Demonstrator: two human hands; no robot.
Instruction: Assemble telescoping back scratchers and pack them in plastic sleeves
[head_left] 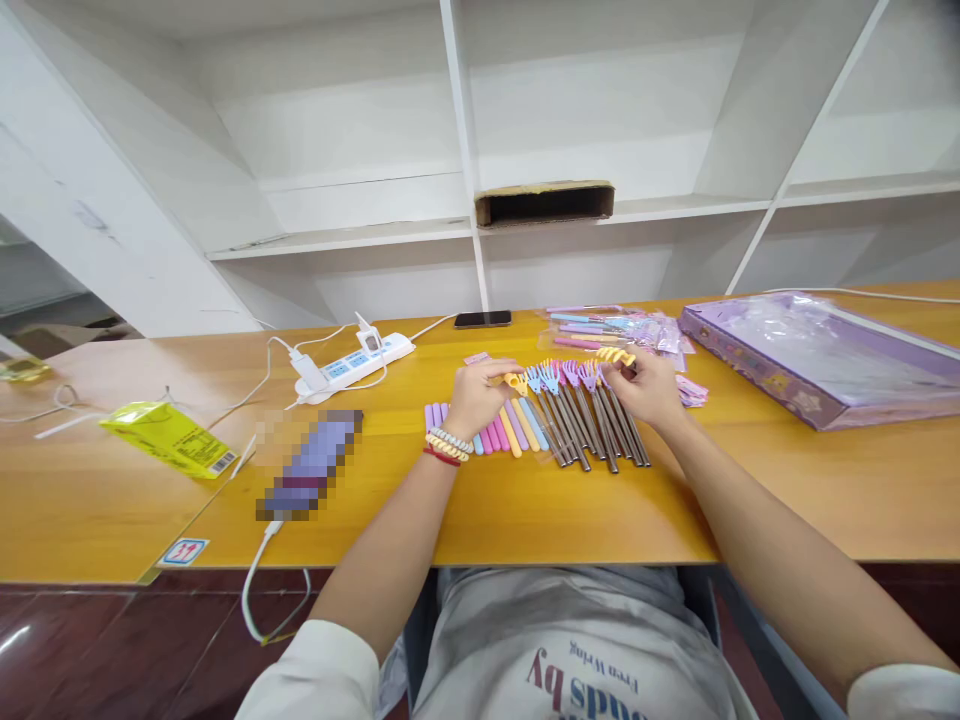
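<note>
My left hand (480, 395) is closed, with its fingertips at a small yellow-orange piece (517, 382) whose exact shape I cannot make out. My right hand (646, 388) pinches a yellow ridged piece (615, 355), raised above the row of rods. Between and below both hands lie several metal back scratcher rods (585, 425), with blue claw heads (550, 377) and purple claw heads (581, 374) at their far ends. Pastel handles (516, 430) in purple, pink, yellow and blue lie side by side, partly hidden under my left hand and wrist.
Behind the rods are bagged back scratchers (600, 328). A purple box (810, 395) with clear plastic stands right. Leftward are a phone (311, 465) on a cable, a white power strip (352, 368) and a yellow packet (169, 438). Another phone (482, 319) lies before the white shelving (360, 200).
</note>
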